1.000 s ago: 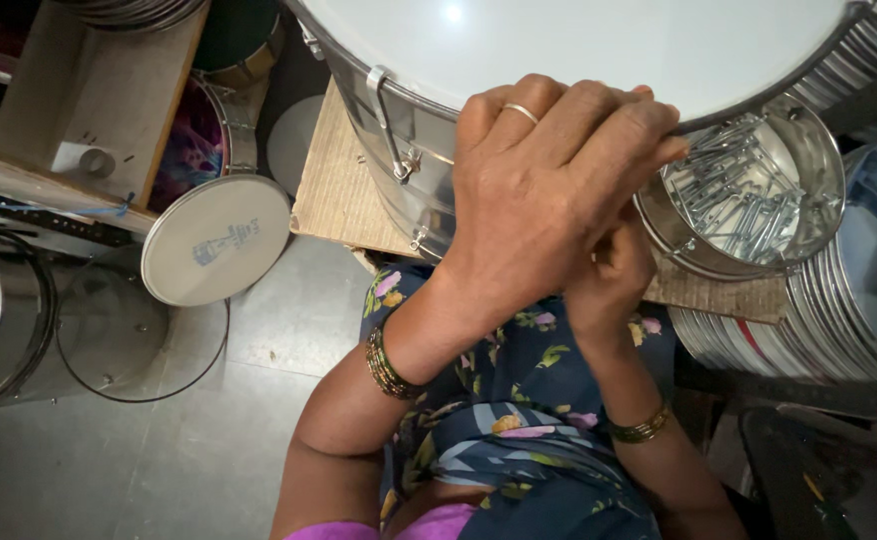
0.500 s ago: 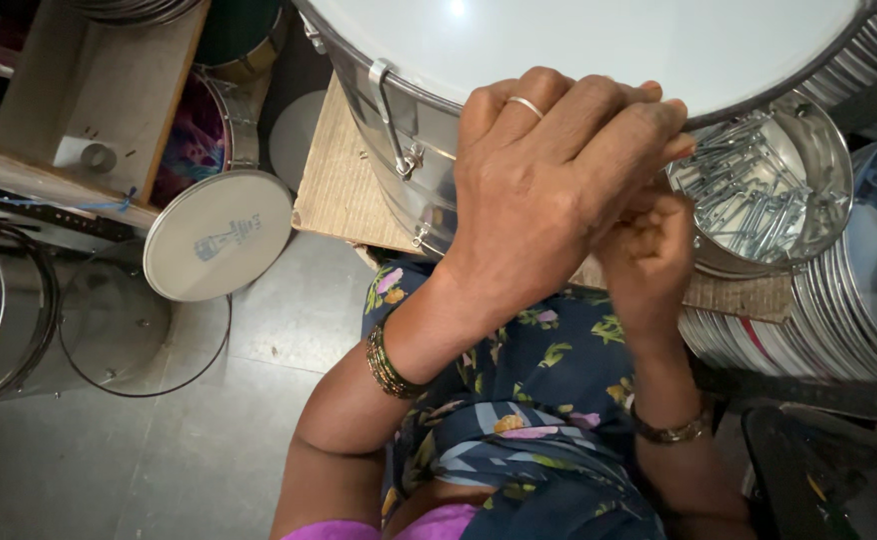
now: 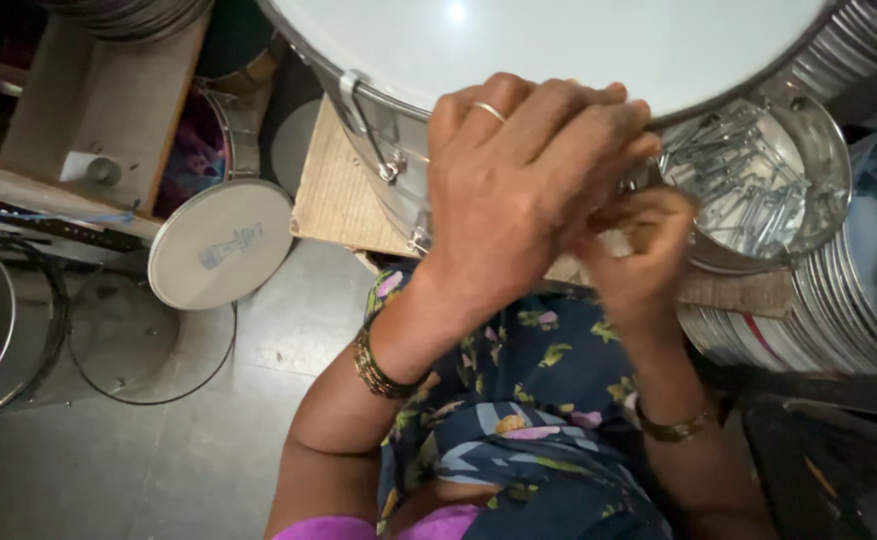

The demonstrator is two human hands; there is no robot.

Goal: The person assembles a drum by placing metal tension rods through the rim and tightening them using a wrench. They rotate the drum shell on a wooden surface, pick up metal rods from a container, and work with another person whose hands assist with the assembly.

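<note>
Below, left hand (image 3: 529, 190) fingers curled over drum (image 3: 559, 50) rim, right hand (image 3: 639, 255) grip unclear.

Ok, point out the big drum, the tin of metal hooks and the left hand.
Drum (image 3: 559, 40): head view, white skin.
Tin (image 3: 827, 150): head view, right rim.
Left hand (image 3: 529, 190): head view, back of hand.

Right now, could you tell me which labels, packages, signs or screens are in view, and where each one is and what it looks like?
Printed mark: a small blue-grey logo in the middle of the small drum's round white head, left of the wooden board, below the person's left hand.
No packages, signs or screens show.
</note>
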